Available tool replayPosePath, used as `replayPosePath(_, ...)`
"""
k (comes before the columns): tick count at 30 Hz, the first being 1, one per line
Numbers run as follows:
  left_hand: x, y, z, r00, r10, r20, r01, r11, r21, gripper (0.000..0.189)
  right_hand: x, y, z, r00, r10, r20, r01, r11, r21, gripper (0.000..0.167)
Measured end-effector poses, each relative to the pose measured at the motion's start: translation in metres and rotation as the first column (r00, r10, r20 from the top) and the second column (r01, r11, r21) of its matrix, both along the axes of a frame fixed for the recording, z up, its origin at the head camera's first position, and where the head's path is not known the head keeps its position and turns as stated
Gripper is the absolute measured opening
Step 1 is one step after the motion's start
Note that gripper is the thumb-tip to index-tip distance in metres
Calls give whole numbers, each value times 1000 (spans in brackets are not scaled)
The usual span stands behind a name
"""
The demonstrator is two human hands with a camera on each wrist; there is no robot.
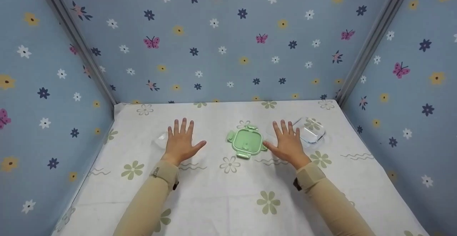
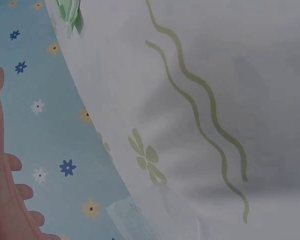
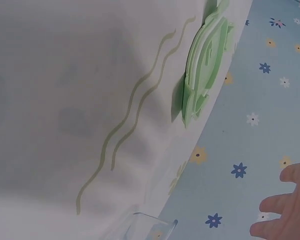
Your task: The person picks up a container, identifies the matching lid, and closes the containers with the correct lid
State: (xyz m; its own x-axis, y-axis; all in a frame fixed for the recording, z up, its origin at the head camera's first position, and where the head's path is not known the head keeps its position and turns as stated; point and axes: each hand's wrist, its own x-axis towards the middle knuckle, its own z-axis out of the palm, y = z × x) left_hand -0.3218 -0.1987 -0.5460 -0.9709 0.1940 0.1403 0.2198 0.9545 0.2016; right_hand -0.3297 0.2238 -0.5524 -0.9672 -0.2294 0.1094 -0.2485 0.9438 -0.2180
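Observation:
My left hand (image 1: 179,144) is spread flat, fingers straight and thumb out, holding nothing. Partly behind it lies a clear, crinkled plastic piece (image 1: 161,140), which also shows at the bottom of the left wrist view as a see-through sheet (image 2: 155,215). Between the hands a green container lid (image 1: 247,141) with flip-out side clips lies on the cloth. My right hand (image 1: 288,146) is spread too, its thumb tip overlapping the lid's right clip in the head view. Just beyond that hand sits a clear glass container (image 1: 315,136), partly hidden by the fingers.
A white cloth (image 1: 228,189) with green flowers and wavy lines covers the table. Blue panels with flowers and butterflies stand at the back (image 1: 228,68) and on both sides, joined by grey corner posts (image 1: 378,39).

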Motion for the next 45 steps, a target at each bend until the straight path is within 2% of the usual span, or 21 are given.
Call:
replayPosePath(8,-1,-7,1,1000,4,-19,-4,1000,24,103,1,-6,3,1000,1,11,-1,1000,-8,101)
replayPosePath(15,2,-17,4,1000,24,-2,-24,999,36,103,2,-11,5,1000,26,-9,-26,1000,-6,101)
replayPosePath(22,3,-26,5,998,41,-37,-40,998,41,100,2,-14,3,997,69,-36,-70,997,-42,100)
replayPosePath(29,4,-38,3,996,70,-58,-64,994,91,97,3,-17,0,994,95,-49,-99,993,-66,99)
replayPosePath(37,4,-52,0,992,104,-72,-95,989,117,97,6,-20,-2,990,125,-70,-133,982,-135,97)
replayPosePath(45,4,-68,-3,986,142,-88,-124,975,187,97,13,-24,-4,988,136,-68,-147,966,-212,95)
